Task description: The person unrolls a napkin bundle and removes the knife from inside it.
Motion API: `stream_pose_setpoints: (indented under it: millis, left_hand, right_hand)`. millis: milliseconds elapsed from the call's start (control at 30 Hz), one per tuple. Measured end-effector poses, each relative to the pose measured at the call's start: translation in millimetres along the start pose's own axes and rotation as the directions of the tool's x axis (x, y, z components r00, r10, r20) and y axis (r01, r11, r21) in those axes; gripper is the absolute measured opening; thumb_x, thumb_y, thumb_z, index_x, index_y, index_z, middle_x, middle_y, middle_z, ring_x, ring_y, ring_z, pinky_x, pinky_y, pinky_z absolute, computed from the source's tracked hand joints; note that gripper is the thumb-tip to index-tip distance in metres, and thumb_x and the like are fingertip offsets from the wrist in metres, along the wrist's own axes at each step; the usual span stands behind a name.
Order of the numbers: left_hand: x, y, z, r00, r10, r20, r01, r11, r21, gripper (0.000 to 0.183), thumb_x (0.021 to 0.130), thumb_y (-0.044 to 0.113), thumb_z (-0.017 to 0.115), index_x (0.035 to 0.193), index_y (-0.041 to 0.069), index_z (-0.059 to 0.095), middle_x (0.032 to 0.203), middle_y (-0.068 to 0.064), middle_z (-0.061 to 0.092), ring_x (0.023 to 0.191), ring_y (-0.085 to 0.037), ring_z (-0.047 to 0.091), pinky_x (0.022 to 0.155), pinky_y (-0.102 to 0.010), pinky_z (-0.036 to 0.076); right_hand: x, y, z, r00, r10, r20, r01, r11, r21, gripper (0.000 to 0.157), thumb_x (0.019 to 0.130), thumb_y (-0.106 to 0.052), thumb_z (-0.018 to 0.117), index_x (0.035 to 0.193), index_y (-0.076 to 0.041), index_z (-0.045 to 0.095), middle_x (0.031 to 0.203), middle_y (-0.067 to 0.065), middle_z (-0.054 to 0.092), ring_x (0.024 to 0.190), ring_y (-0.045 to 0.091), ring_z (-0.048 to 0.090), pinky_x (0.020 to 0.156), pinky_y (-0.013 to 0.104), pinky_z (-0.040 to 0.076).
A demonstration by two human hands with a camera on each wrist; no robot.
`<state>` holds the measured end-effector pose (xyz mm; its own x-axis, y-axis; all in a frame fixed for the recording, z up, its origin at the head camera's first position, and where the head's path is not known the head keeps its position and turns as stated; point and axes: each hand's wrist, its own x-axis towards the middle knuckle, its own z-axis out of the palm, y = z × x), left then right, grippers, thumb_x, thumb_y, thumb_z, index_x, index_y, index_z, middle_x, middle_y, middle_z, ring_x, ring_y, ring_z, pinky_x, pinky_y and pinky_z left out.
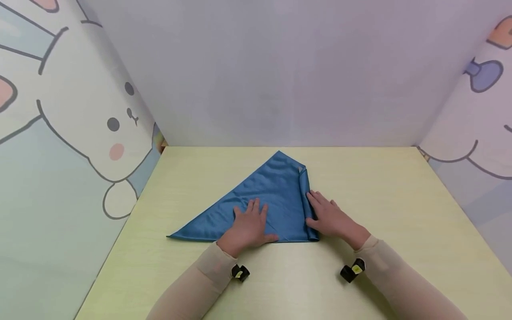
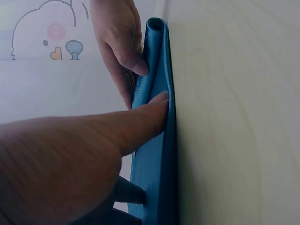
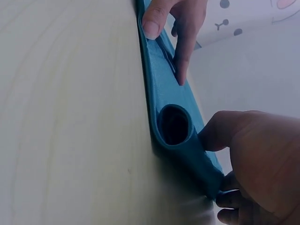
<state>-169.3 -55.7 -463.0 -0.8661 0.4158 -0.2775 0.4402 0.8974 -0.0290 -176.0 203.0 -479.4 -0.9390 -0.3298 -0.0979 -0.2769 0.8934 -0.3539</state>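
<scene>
A shiny blue cloth (image 1: 240, 200) lies on the table, pointed at the left and at the far side. Its right side is rolled into a narrow tube (image 1: 305, 186), whose hollow end (image 3: 174, 125) faces the right wrist camera. My left hand (image 1: 250, 226) rests spread on the flat part, thumb near the front edge. My right hand (image 1: 332, 220) holds the rolled part, with the thumb (image 3: 213, 136) over the roll and the fingers along its outer side. In the left wrist view, the left thumb (image 2: 150, 112) presses close to the folded edge.
The pale wooden table (image 1: 380, 186) meets a plain light wall (image 1: 280, 80) at the back. Side panels with cartoon animals (image 1: 92, 111) stand left and right. Each sleeved wrist carries a small black camera (image 1: 240, 272).
</scene>
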Motion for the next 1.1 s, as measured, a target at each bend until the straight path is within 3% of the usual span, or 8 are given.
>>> stream_pose_setpoints:
  millis: [500, 700, 833, 1100]
  left_hand:
    - [0.6, -1.8, -0.5, 1.0, -0.003, 0.02, 0.003, 1.0, 0.013, 0.101, 0.082, 0.079, 0.044, 0.155, 0.013, 0.022, 0.159, -0.017, 0.013, 0.145, -0.032, 0.014, 0.1, -0.071, 0.022]
    - [4.9, 0.5, -4.8, 0.999, 0.031, -0.013, -0.032, 0.998, -0.054, 0.098, 0.083, 0.075, 0.048, 0.154, 0.01, 0.025, 0.159, -0.017, 0.014, 0.145, -0.035, 0.015, 0.101, -0.071, 0.021]
    - [15.4, 11.4, -12.5, 0.997, 0.061, -0.041, -0.063, 0.996, -0.068, 0.096, 0.084, 0.073, 0.049, 0.153, 0.01, 0.026, 0.158, -0.016, 0.016, 0.145, -0.034, 0.016, 0.103, -0.069, 0.02]
    - [32.2, 39.1, -14.7, 0.999, 0.039, 0.036, -0.037, 0.997, -0.072, 0.098, 0.084, 0.075, 0.045, 0.154, 0.01, 0.021, 0.159, -0.016, 0.014, 0.146, -0.033, 0.012, 0.108, -0.063, 0.019]
  right_hand:
    - [-5.9, 7.4, -1.0, 1.0, -0.011, -0.016, 0.011, 0.999, 0.03, 0.079, 0.092, -0.036, 0.059, 0.152, 0.001, 0.022, 0.156, 0.021, 0.021, 0.143, 0.04, 0.017, 0.107, 0.065, 0.019]
    - [-6.8, 12.1, -6.9, 0.996, -0.071, -0.048, 0.072, 0.997, 0.006, 0.081, 0.093, -0.04, 0.06, 0.152, 0.001, 0.022, 0.157, 0.02, 0.018, 0.144, 0.04, 0.014, 0.106, 0.067, 0.019]
    - [0.7, 11.6, -11.6, 0.991, -0.106, -0.078, 0.106, 0.994, -0.003, 0.082, 0.093, -0.045, 0.06, 0.151, 0.001, 0.024, 0.157, 0.02, 0.018, 0.143, 0.04, 0.015, 0.105, 0.067, 0.019]
    - [20.3, 1.8, -3.3, 0.987, -0.133, -0.091, 0.124, 0.987, -0.101, 0.083, 0.091, -0.047, 0.062, 0.15, 0.001, 0.029, 0.156, 0.022, 0.019, 0.143, 0.041, 0.017, 0.102, 0.068, 0.023]
